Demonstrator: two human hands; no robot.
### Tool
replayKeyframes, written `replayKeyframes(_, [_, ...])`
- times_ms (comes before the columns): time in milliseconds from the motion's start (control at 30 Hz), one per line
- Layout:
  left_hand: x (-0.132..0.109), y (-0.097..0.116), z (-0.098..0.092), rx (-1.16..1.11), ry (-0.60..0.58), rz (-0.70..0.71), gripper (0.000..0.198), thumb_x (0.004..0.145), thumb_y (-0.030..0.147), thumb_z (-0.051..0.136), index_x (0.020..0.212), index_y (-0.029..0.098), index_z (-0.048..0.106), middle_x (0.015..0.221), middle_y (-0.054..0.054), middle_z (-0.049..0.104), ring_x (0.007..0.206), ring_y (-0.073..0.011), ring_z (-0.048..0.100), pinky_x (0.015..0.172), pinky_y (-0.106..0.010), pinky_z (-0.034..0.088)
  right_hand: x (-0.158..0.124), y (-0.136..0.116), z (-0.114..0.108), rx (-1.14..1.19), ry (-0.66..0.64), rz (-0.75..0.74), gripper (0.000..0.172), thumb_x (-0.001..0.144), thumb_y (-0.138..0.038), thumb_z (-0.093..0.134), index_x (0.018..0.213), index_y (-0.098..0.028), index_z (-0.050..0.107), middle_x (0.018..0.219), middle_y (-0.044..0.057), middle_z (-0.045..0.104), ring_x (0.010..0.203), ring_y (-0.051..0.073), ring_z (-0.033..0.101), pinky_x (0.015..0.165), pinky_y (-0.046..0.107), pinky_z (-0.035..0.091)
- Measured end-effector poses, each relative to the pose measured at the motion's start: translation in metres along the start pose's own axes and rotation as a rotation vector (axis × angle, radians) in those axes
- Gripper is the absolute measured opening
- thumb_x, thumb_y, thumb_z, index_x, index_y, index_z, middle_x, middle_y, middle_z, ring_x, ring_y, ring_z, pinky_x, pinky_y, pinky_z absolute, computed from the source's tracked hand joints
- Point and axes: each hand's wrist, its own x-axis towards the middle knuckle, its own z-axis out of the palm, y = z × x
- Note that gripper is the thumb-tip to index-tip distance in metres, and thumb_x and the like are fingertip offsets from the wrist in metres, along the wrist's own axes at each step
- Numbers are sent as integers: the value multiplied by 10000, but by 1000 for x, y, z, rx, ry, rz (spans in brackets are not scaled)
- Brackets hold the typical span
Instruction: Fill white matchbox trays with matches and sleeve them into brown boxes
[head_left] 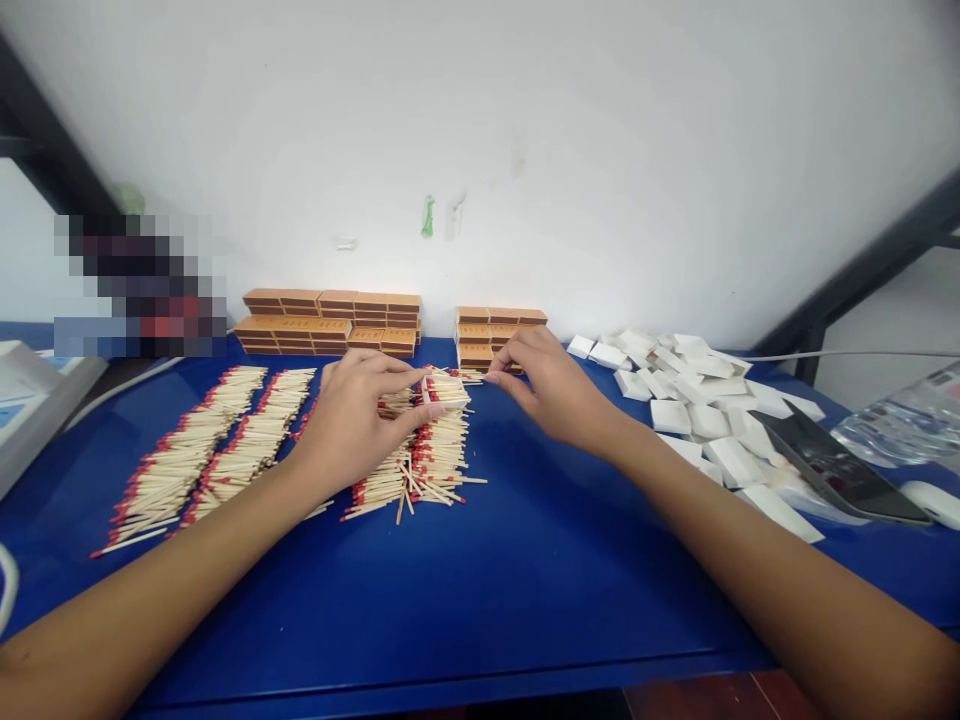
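Note:
My left hand (367,400) pinches a small white matchbox tray (445,390) between thumb and fingers, above the rows of matches. Red-headed matches lie inside that tray. Just to its right is my right hand (551,385), thumb and fingertips drawn together in a pinch; what they hold, if anything, is too small to make out. Under and in front of the tray spreads a pile of loose matches (442,460), with a few lying crosswise. Two more long rows of matches (172,460) lie to the left, partly behind my left forearm.
Orange-brown matchboxes (330,325) stand stacked against the wall, with a smaller stack (499,318) behind my right hand. White empty trays (705,390) are heaped at right, beside a phone (832,465), a clear plastic bottle (907,415) and a white mouse (932,503). The tabletop (480,600) is blue.

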Motion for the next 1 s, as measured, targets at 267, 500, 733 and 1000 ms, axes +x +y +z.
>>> replayKeyframes(267, [-2,1,2,-15,-24,47,359,919,553,817,1166,293,846,1185,-65,804,1163,-312,646,1030,-491,471,-2,-32,1,37,-19,-85,105,1063,-218,601,959,-219,613,1033,90,666,1043,276,561,916,416,458])
replayKeyframes(500, [-3,8,2,-40,-47,31,422,919,621,787,1187,299,839,1210,-66,800,1179,-316,646,1041,-504,479,-4,-41,-3,3,-84,-67,120,1073,-227,574,966,-231,627,1043,86,670,1067,276,563,899,410,458])
replayKeyframes(733, [-2,8,0,-45,-29,-36,423,922,616,783,1183,289,842,1196,-73,809,1189,-326,654,1037,-510,489,-1,-25,0,90,0,-16,182,1089,-243,521,1024,-225,689,1029,103,689,1043,284,599,939,447,485])
replayKeyframes(1000, [3,3,-6,3,44,-73,467,938,630,755,1192,248,842,1168,-88,810,1154,-333,660,1045,-521,472,-8,14,23,-31,-196,18,352,1078,-241,511,1348,-193,732,1181,157,667,1133,327,529,1039,520,474])
